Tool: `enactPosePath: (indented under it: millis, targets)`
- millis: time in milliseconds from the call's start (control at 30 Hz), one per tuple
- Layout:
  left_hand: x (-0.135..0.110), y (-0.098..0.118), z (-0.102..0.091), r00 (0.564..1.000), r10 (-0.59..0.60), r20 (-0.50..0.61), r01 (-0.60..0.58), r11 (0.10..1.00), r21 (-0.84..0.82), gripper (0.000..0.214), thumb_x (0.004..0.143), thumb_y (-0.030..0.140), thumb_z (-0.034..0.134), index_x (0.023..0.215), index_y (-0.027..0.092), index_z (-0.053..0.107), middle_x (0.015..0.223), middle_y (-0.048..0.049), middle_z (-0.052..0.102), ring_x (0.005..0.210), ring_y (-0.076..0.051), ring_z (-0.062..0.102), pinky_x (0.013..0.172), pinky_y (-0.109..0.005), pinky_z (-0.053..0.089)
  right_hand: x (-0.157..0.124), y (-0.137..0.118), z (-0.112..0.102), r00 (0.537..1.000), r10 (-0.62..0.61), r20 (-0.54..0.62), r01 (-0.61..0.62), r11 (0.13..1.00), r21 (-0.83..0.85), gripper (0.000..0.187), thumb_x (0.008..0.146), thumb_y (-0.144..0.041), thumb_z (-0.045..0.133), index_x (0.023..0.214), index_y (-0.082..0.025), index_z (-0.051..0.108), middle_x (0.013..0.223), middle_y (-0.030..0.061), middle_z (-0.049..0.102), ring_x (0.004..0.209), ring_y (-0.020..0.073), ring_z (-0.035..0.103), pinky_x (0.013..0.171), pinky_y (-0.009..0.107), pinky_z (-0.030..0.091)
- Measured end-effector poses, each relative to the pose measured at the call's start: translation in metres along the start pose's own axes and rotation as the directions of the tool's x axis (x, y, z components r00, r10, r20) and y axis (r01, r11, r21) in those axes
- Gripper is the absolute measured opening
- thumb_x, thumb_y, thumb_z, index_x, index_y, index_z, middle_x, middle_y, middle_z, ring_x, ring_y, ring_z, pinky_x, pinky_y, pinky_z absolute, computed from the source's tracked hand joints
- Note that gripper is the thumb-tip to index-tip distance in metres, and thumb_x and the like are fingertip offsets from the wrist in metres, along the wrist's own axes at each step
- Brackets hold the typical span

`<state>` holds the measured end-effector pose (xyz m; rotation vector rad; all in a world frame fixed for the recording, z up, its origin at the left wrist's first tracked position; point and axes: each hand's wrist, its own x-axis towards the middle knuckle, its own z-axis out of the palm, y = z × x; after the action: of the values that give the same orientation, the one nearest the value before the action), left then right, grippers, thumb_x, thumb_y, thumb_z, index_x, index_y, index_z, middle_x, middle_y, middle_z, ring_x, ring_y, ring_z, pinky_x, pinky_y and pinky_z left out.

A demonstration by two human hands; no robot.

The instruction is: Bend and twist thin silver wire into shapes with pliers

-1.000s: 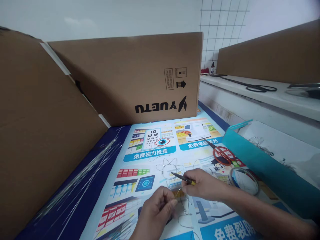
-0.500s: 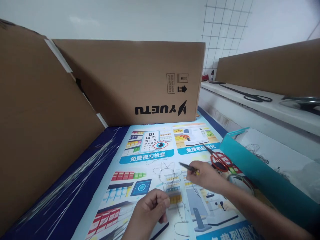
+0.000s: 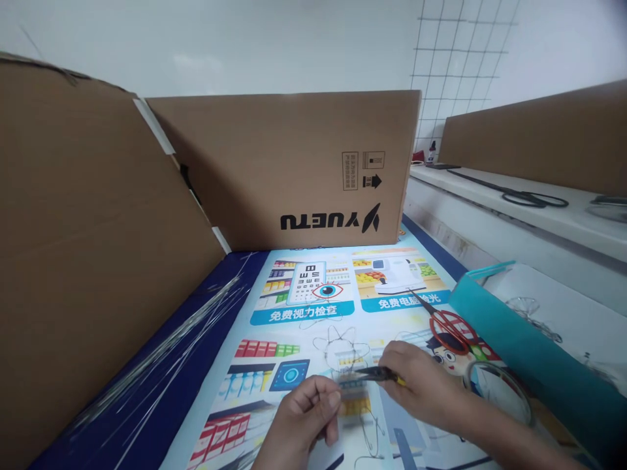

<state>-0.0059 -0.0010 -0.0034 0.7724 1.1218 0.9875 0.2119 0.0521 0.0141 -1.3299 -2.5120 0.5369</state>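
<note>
Your right hand [image 3: 416, 378] is lowering the pliers [image 3: 383, 373] from their raised position half a second ago; tips are swinging level, coming nearer your left hand [image 3: 306, 411]. View is shifting slightly.

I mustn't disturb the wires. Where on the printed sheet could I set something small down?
Two patches look free: around the tablet picture, between the pale strands and the left hand, and at the foot of the YUETU carton. Crowded: around the right hand, its pliers and the wire flower, and by the scissors and teal box.
</note>
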Motion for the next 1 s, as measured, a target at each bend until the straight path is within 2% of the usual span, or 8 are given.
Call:
enactPosePath:
  millis: [133,333,400,533,667,833,1000]
  targets:
    - [0.001,-0.002,-0.001,0.999,-0.015,0.052,0.016,1.000,-0.014,0.033,0.064,0.045,0.070,0.069,0.015,0.056,0.044,0.0038,0.052,0.041,-0.006,0.039,0.046,-0.019,0.022,-0.001,-0.012,0.001,1.000,-0.009,-0.002,0.009,1.000,-0.030,0.009,0.079,-0.022,0.050,0.081,-0.019,0.059,0.085,0.0047,0.056,0.083,0.0181,0.050,0.073,0.027,0.036]
    - [-0.003,-0.001,-0.001,0.995,-0.015,0.095,0.022,0.997,-0.077,0.031,0.065,0.042,0.071,0.069,0.016,0.055,0.052,0.0036,0.055,0.041,-0.004,0.040,0.045,-0.019,0.019,0.000,-0.008,0.002,0.999,0.037,-0.024,-0.038,0.998,-0.053,0.014,0.082,-0.022,0.046,0.081,-0.018,0.059,0.083,0.0055,0.056,0.083,0.0185,0.050,0.073,0.028,0.036]
    - [-0.003,-0.001,0.000,0.994,-0.016,0.110,0.027,0.995,-0.096,0.031,0.064,0.042,0.072,0.069,0.016,0.055,0.056,0.0036,0.055,0.042,-0.004,0.042,0.045,-0.018,0.020,0.000,-0.009,0.003,0.999,0.025,-0.020,-0.026,0.999,-0.039,0.013,0.082,-0.023,0.046,0.080,-0.018,0.059,0.083,0.0053,0.056,0.082,0.0182,0.050,0.072,0.027,0.036]
    - [-0.003,-0.005,0.001,0.987,-0.013,0.157,0.028,0.995,-0.092,0.032,0.065,0.043,0.070,0.067,0.015,0.055,0.050,0.0044,0.052,0.040,-0.004,0.041,0.045,-0.019,0.021,-0.002,-0.015,0.006,1.000,-0.019,0.000,0.019,1.000,0.007,0.008,0.078,-0.022,0.050,0.080,-0.019,0.057,0.082,0.0036,0.057,0.080,0.0168,0.050,0.070,0.025,0.036]
    - [-0.003,-0.008,0.002,0.987,-0.005,0.158,0.023,0.993,-0.113,0.033,0.063,0.043,0.072,0.069,0.016,0.054,0.059,0.0032,0.057,0.041,-0.004,0.045,0.045,-0.018,0.023,-0.004,-0.020,0.010,0.999,-0.025,0.027,0.024,0.999,0.028,0.010,0.079,-0.024,0.048,0.075,-0.018,0.056,0.078,0.0028,0.057,0.074,0.0152,0.051,0.064,0.023,0.035]
    - [-0.003,-0.011,0.005,0.988,-0.007,0.156,0.025,0.993,-0.112,0.035,0.062,0.044,0.073,0.066,0.015,0.053,0.060,0.0026,0.058,0.040,-0.003,0.045,0.044,-0.018,0.024,-0.005,-0.022,0.016,0.996,0.004,0.094,-0.005,1.000,0.012,0.018,0.082,-0.031,0.047,0.073,-0.018,0.056,0.077,0.0026,0.058,0.071,0.0144,0.053,0.061,0.022,0.033]
    - [-0.002,-0.015,0.007,0.986,-0.009,0.169,0.033,0.990,-0.135,0.036,0.062,0.045,0.072,0.067,0.015,0.052,0.061,0.0017,0.061,0.038,-0.003,0.045,0.044,-0.018,0.024,-0.007,-0.028,0.019,0.993,0.043,0.108,-0.043,0.999,0.000,0.018,0.082,-0.031,0.046,0.073,-0.019,0.055,0.077,0.0024,0.060,0.070,0.0143,0.054,0.058,0.022,0.030]
